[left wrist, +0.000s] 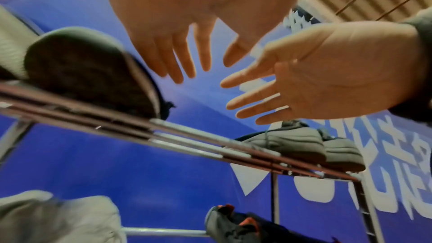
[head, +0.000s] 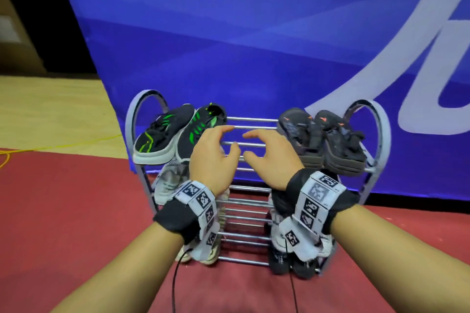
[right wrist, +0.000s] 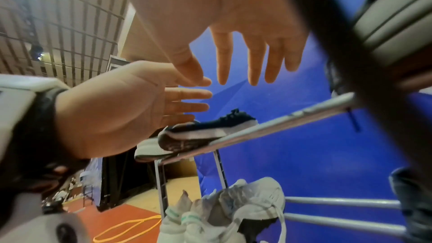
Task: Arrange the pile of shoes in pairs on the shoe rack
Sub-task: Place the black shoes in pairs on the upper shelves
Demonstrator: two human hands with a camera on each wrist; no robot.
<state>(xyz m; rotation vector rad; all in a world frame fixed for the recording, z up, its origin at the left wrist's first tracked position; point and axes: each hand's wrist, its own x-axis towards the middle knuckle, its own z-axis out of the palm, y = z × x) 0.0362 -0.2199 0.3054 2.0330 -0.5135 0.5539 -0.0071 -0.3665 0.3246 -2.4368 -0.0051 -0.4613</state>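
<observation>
A chrome shoe rack (head: 250, 119) stands on the floor in front of me. Its top tier carries a black pair with green stripes (head: 175, 132) at the left and a dark grey pair with orange marks (head: 323, 140) at the right. White shoes (head: 167, 183) lie on a lower tier at the left, and black shoes (head: 282, 262) at the lower right. My left hand (head: 230, 138) and right hand (head: 250, 145) hover side by side over the bare middle of the top tier. In the wrist views the left hand (left wrist: 187, 58) and right hand (right wrist: 245, 58) show spread fingers and hold nothing.
A blue banner (head: 229, 46) hangs right behind the rack. Red carpet (head: 76, 211) covers the floor around it, with pale wood floor and a yellow cable (head: 7, 157) to the left. The rack's curved end loops (head: 132, 119) rise at both sides.
</observation>
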